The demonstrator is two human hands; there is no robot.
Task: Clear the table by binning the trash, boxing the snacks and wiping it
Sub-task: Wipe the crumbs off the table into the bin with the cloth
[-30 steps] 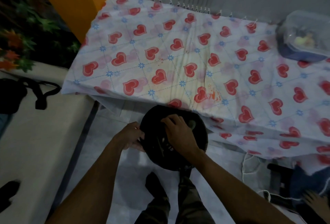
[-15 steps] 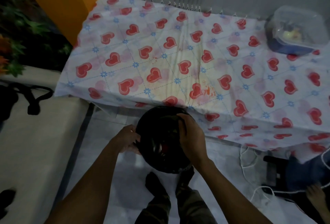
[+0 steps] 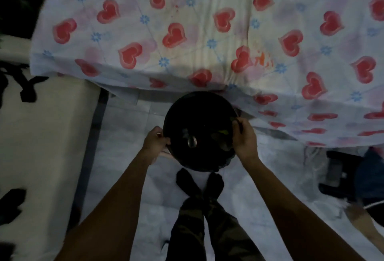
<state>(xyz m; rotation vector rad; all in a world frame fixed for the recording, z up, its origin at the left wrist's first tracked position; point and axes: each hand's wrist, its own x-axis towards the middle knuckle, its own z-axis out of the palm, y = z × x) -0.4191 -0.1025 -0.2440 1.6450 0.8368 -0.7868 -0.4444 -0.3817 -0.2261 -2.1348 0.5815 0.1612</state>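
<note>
Only 1 view, worn on the person's head, looks steeply down and slightly forward past both bare forearms to the floor and the person's own feet (image 3: 199, 181). The near edge of the heart-print tablecloth (image 3: 207, 32) fills the top half, close below the lens. The wide angle bends the frame edges, and the dim picture is slightly blurred.

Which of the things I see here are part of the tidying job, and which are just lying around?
Part of the job:
- black bin, held at its rim by the left hand and right hand
- heart-print tablecloth, stained orange

Lying about:
- black straps
- dark gear on the floor
</note>
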